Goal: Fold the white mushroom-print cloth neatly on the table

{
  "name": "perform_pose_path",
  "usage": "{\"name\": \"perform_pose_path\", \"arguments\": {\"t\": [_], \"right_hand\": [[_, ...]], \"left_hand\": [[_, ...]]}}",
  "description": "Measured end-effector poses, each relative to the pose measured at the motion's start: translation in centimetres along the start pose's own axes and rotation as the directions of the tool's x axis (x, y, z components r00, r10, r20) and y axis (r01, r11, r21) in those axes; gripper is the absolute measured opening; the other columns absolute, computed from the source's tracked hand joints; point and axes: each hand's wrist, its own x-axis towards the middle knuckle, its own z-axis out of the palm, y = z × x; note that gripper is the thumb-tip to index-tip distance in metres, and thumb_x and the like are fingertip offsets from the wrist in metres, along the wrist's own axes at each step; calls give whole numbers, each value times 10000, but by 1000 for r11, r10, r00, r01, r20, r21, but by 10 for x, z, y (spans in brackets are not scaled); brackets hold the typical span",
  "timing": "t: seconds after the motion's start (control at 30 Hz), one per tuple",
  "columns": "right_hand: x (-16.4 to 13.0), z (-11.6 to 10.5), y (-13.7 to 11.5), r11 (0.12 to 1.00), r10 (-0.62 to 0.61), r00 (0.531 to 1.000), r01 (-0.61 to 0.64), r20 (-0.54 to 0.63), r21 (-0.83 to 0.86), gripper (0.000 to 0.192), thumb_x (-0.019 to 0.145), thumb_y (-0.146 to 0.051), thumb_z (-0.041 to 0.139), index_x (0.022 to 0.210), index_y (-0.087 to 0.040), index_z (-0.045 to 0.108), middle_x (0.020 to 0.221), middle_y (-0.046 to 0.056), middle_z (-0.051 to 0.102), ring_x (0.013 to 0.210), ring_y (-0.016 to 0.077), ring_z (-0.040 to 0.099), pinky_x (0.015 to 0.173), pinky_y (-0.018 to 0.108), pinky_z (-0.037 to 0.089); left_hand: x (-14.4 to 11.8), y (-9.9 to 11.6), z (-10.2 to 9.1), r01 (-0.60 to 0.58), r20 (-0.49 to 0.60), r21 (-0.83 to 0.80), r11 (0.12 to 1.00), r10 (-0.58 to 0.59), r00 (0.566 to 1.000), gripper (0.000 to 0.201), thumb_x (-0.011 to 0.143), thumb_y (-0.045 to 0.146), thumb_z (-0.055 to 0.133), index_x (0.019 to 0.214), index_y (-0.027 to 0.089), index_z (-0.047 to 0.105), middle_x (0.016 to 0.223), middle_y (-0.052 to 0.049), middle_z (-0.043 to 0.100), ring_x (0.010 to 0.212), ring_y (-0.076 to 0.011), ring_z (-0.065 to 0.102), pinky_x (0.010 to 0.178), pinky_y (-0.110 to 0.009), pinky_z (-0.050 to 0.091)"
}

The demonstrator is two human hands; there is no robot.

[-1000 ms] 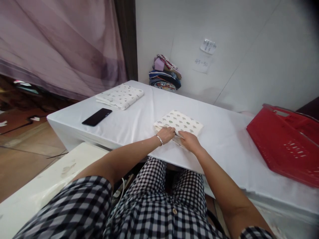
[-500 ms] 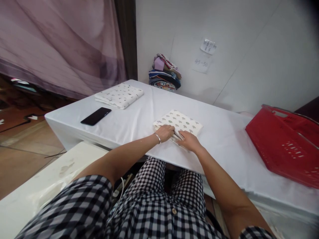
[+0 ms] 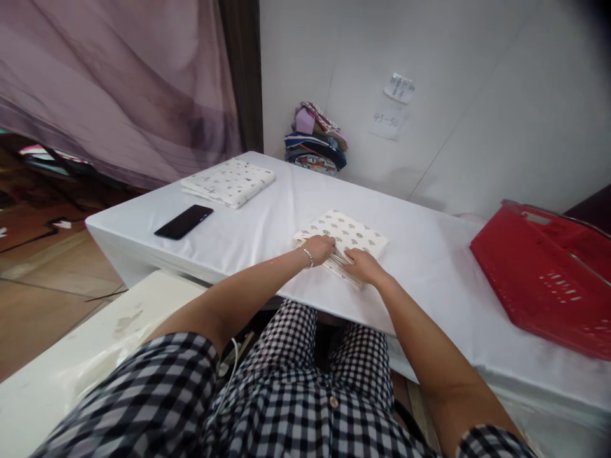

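Observation:
In front of me a folded white cloth [image 3: 351,230] with small grey and green prints lies on the white-covered table [image 3: 420,280]. My left hand [image 3: 321,249], with a silver bracelet at its wrist, grips the layers at the near edge. Close beside it, my right hand [image 3: 361,264] pinches the same edge, thumb on top. Several layers show between the two hands; the fingertips are partly hidden by the fabric. Toward the far left corner rests another folded printed cloth [image 3: 230,183], apart from my hands.
A black phone [image 3: 184,222] lies on the table's left side. A red plastic basket [image 3: 548,280] stands on the right. Stacked folded fabrics [image 3: 316,143] sit behind the table against the wall, near paper notes [image 3: 387,121]. A white surface [image 3: 143,318] adjoins at the lower left.
Both hands have shifted slightly along the cloth's near edge, the left one a little up and to the right. More of the layered front edge now shows below them.

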Motion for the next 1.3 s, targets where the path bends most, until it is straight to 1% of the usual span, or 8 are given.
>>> {"name": "perform_pose_path", "arguments": {"t": [0.17, 0.33, 0.47, 0.63, 0.87, 1.03, 1.17, 1.3], "right_hand": [[2, 2, -6, 997, 16, 1000, -16, 3, -78, 139, 789, -195, 497, 902, -191, 578, 966, 66, 613, 861, 202, 562, 633, 266, 349], [1, 4, -10, 996, 19, 1000, -18, 5, -82, 157, 767, -260, 537, 908, -196, 564, 980, 68, 607, 879, 214, 567, 597, 268, 341], [2, 2, -11, 995, 36, 999, -36, -3, -96, 164, 775, -268, 527, 916, -197, 566, 984, 73, 615, 887, 217, 573, 608, 270, 347], [5, 0, -10, 994, 48, 999, -46, 23, -98, 164, 784, -294, 511, 901, -201, 580, 981, 71, 629, 873, 227, 584, 619, 280, 365], [9, 0, -14, 989, 111, 993, -106, 44, -105, 241, 768, -338, 537, 964, -204, 578, 1028, 77, 632, 897, 238, 588, 647, 287, 394], [10, 0, -17, 981, 97, 994, -88, 47, -175, 221, 789, -242, 472, 976, -190, 578, 1027, 82, 639, 907, 232, 597, 659, 286, 388], [8, -1, -14, 981, 46, 998, -37, 40, -190, 226, 795, -232, 462, 981, -186, 581, 1034, 80, 644, 899, 227, 597, 667, 282, 370], [8, -2, -11, 986, 27, 998, -19, 48, -167, 201, 789, -225, 483, 957, -190, 587, 1016, 64, 656, 897, 213, 589, 660, 266, 342]], "left_hand": [[1, -1, -1, 8, 24, 8, 1000, -8, 1000, 188, 787, 136, 510, 780, 200, 687, 975, -53, 621, 943, -190, 563, 794, -289, 407], [2, -2, 0, -18, 55, 69, 997, 14, 998, 197, 792, 130, 501, 813, 186, 689, 1000, -74, 622, 935, -214, 570, 759, -305, 413], [5, -4, -1, -18, 76, 47, 999, 14, 997, 184, 786, 131, 519, 829, 194, 687, 1015, -66, 620, 947, -211, 571, 745, -290, 415], [12, -4, -6, 4, 150, 29, 1000, -8, 989, 159, 794, 158, 549, 852, 206, 688, 1045, -63, 617, 998, -209, 558, 765, -276, 426], [23, -6, -11, 48, 237, 4, 999, -48, 970, 208, 773, 186, 571, 937, 230, 692, 1094, -60, 610, 1009, -208, 554, 795, -274, 436], [23, -6, -14, 56, 290, 15, 998, -58, 955, 254, 762, 212, 560, 981, 225, 688, 1121, -68, 600, 1021, -222, 552, 814, -282, 432], [11, -5, -12, 28, 200, -15, 999, -24, 979, 229, 776, 183, 528, 940, 210, 685, 1086, -65, 601, 1024, -215, 548, 791, -277, 430], [-8, -3, -5, -2, -14, -65, 998, 1, 1000, 234, 753, 134, 536, 946, 194, 654, 1029, -67, 599, 989, -206, 547, 819, -294, 418]]}}
